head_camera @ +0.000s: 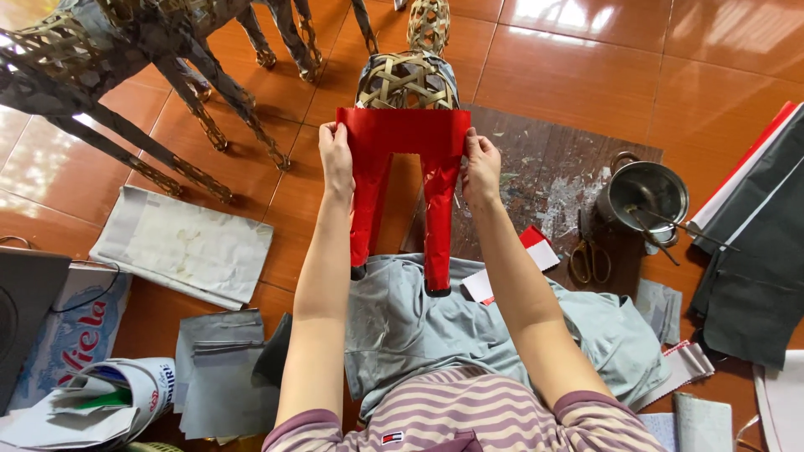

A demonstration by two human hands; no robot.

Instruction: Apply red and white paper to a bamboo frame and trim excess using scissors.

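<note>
Left hand [337, 159] and right hand [481, 167] pinch side edges of red paper sheet [404, 134], pressing it over rear of woven bamboo animal frame [408, 81] standing on tiled floor [586, 50]. Step in hand: papering body; both legs already red. Likely calls for smoothing sheet flat against weave.

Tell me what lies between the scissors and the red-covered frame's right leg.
In the head view, a small red-and-white paper piece lies on the stained board between scissors and red-covered frame.
</note>
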